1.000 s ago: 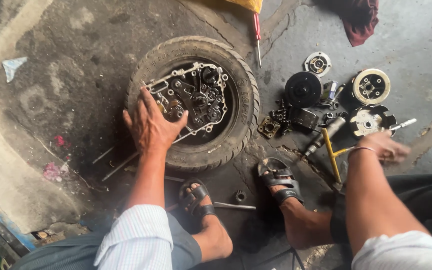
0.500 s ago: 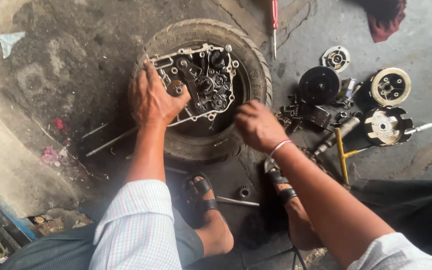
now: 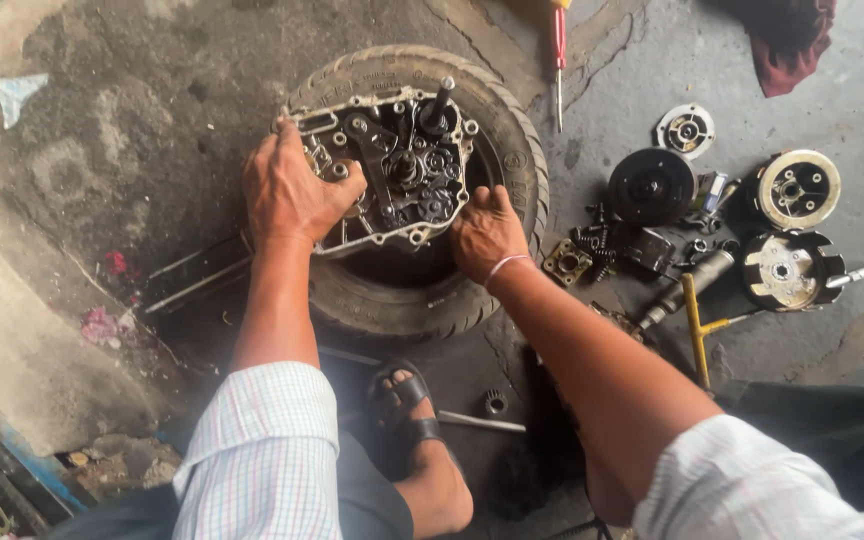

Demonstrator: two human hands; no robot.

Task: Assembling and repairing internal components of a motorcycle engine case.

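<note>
- The engine case [image 3: 384, 170] is seen lying open side up on a tyre [image 3: 512, 150], which lies flat on the concrete floor [image 3: 152, 100], towards the far edge of the view.
- The left hand [image 3: 292, 195] is laid over the near-left corner of the case, its grip curled down over the rim; whether anything small is pinched beneath it cannot be told.
- The right hand [image 3: 485, 232] is set against the near-right edge of the case, its grip wrapped around the rim where the case meets the tyre.
- The step appears to be one of steadying or shifting the case on the tyre. It is best done with both hands kept on opposite edges, so that the weight is shared and the case is not tipped.
- Fingers are best kept on the outer rim and away from the gears [image 3: 422, 175] and the upright shaft [image 3: 442, 100], where they could be nipped or grime carried in.
- The case should be kept level, since loose gears could slide out if it is tilted.
- The tyre is to be left as the cradle; it keeps the underside off the gritty floor.
- Care is called for with the sandalled foot [image 3: 412, 410] near the tyre, and with the loose rod [image 3: 477, 422] and small gear [image 3: 495, 403] beside it.
- The removed parts [image 3: 712, 220] and the yellow wrench [image 3: 694, 330] lie to the right, and a red screwdriver [image 3: 558, 50] at the far edge.
</note>
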